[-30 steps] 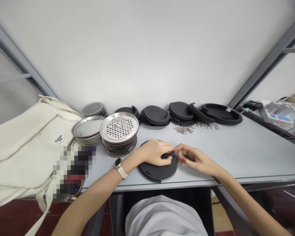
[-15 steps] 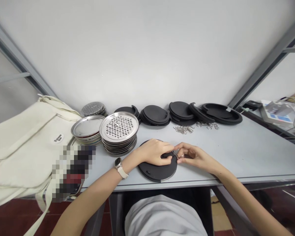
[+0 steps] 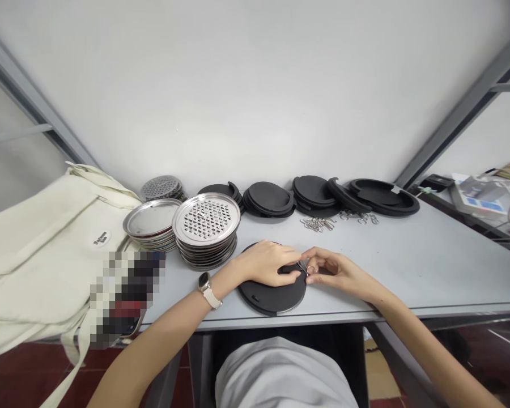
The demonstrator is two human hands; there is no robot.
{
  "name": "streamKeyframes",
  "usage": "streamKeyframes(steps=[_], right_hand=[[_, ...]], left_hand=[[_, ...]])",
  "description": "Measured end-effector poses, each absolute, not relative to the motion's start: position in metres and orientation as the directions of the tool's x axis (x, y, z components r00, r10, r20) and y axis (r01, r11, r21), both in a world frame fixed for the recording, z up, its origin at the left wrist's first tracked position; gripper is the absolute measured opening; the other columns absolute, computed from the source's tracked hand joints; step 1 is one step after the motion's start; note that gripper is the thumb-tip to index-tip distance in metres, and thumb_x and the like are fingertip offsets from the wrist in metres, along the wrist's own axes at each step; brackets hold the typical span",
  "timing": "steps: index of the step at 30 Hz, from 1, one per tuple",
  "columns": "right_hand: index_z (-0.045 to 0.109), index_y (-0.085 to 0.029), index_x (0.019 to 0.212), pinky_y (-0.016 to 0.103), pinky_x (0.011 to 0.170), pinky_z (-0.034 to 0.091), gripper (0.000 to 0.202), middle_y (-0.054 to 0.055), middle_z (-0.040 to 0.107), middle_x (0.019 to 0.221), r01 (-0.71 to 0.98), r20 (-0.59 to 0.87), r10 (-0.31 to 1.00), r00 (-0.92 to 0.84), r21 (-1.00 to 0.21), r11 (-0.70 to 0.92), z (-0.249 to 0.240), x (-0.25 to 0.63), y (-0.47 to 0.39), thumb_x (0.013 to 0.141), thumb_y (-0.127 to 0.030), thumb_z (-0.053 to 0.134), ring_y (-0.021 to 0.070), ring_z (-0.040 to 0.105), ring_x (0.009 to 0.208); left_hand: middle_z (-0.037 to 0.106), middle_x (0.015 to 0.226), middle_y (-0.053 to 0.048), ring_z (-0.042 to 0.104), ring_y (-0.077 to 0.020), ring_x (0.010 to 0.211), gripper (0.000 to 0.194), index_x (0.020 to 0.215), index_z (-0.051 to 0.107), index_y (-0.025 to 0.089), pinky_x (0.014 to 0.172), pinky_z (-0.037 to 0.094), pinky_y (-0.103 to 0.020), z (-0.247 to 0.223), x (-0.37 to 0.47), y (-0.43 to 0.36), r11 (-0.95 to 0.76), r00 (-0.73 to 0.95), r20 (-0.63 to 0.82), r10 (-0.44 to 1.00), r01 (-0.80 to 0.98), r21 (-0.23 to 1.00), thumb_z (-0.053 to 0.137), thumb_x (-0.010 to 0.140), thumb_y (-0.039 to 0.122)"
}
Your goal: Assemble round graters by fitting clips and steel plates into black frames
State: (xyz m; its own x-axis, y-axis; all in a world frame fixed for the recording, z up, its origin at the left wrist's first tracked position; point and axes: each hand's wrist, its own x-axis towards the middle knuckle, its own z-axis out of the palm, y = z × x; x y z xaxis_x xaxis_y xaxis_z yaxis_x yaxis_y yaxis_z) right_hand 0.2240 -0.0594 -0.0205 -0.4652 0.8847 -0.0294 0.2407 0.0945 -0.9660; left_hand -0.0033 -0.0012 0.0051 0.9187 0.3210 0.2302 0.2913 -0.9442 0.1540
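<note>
A round black disc (image 3: 272,297) lies flat near the table's front edge, with a small slot toward its lower left. My left hand (image 3: 270,263) rests across the top of it, fingers bent toward the disc's right edge, the thumb apart below the index finger, holding the disc down. At that right edge, a small metal clip with a ring (image 3: 305,267) is pinched between the thumb and index finger of my right hand (image 3: 334,271). My left fingertips come close to the clip; whether they touch it I cannot tell.
Left of the disc stand a stack of perforated metal grater plates (image 3: 206,221) and a stack of plain metal plates (image 3: 151,218). Black round stacks (image 3: 268,197) line the wall. Loose metal clips (image 3: 318,224) lie before them. A cream bag (image 3: 46,243) covers the left end.
My hands stay in nearly the same place. The right fingers have shifted slightly, and the clip's ring shows more clearly between them.
</note>
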Motion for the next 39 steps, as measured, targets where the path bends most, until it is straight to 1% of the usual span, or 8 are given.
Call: streamKeyframes(steps=[10,17,25,29,34,39], right_hand=[[0.057,-0.021,0.107,0.028,0.075,0.044,0.034,-0.002,0.057,0.081,0.24,-0.017,0.887,-0.461,-0.965,0.106,-0.0212,0.2228,-0.0595,0.081,-0.033,0.075,0.0148,0.055,0.078],[0.056,-0.021,0.106,0.027,0.074,0.044,0.034,-0.002,0.057,0.08,0.241,-0.021,0.89,-0.456,-0.965,0.101,-0.0209,0.2223,-0.0607,0.081,-0.033,0.075,0.0142,0.054,0.076],[0.055,-0.021,0.104,0.028,0.074,0.046,0.035,-0.002,0.058,0.08,0.241,-0.032,0.888,-0.458,-0.966,0.089,-0.018,0.2211,-0.0608,0.079,-0.034,0.076,0.0147,0.056,0.076],[0.058,-0.021,0.105,0.029,0.077,0.047,0.034,-0.001,0.06,0.083,0.233,-0.023,0.89,-0.455,-0.968,0.094,-0.0199,0.2222,-0.0604,0.079,-0.035,0.076,0.0154,0.058,0.079],[0.063,-0.021,0.105,0.031,0.078,0.047,0.035,0.001,0.062,0.084,0.252,-0.025,0.898,-0.44,-0.963,0.097,-0.0213,0.2238,-0.0601,0.079,-0.04,0.075,0.0172,0.059,0.08],[0.068,-0.021,0.108,0.032,0.077,0.047,0.039,0.002,0.062,0.081,0.319,-0.033,0.907,-0.419,-0.941,0.113,-0.0196,0.2239,-0.0594,0.08,-0.046,0.073,0.0193,0.058,0.08]], left_hand=[[0.064,0.083,0.0,0.058,-0.0145,0.068,0.015,0.095,0.06,0.02,0.056,0.032,-0.027,0.0042,-0.0027,-0.0004,-0.94,0.92,0.217,0.327,0.293,0.176,0.053,0.089,0.033],[0.063,0.082,0.0,0.057,-0.0144,0.068,0.017,0.094,0.06,0.02,0.057,0.033,-0.027,0.0033,-0.0026,-0.0005,-0.943,0.918,0.228,0.324,0.293,0.157,0.051,0.09,0.034],[0.063,0.082,0.0,0.057,-0.0143,0.068,0.017,0.091,0.06,0.02,0.056,0.032,-0.026,0.0034,-0.0029,-0.0008,-0.938,0.912,0.233,0.337,0.303,0.171,0.052,0.09,0.035],[0.064,0.082,0.0,0.058,-0.0145,0.069,0.017,0.091,0.06,0.02,0.057,0.032,-0.027,0.0035,-0.0024,-0.0014,-0.94,0.912,0.239,0.333,0.3,0.164,0.052,0.089,0.034],[0.063,0.079,0.0,0.058,-0.0142,0.066,0.017,0.083,0.057,0.019,0.056,0.033,-0.027,0.0039,-0.002,-0.0005,-0.939,0.914,0.226,0.336,0.306,0.159,0.053,0.088,0.035],[0.062,0.077,0.0,0.058,-0.0145,0.066,0.019,0.081,0.056,0.019,0.056,0.034,-0.028,0.0037,-0.0023,0.0004,-0.937,0.914,0.218,0.342,0.314,0.157,0.054,0.088,0.037]])
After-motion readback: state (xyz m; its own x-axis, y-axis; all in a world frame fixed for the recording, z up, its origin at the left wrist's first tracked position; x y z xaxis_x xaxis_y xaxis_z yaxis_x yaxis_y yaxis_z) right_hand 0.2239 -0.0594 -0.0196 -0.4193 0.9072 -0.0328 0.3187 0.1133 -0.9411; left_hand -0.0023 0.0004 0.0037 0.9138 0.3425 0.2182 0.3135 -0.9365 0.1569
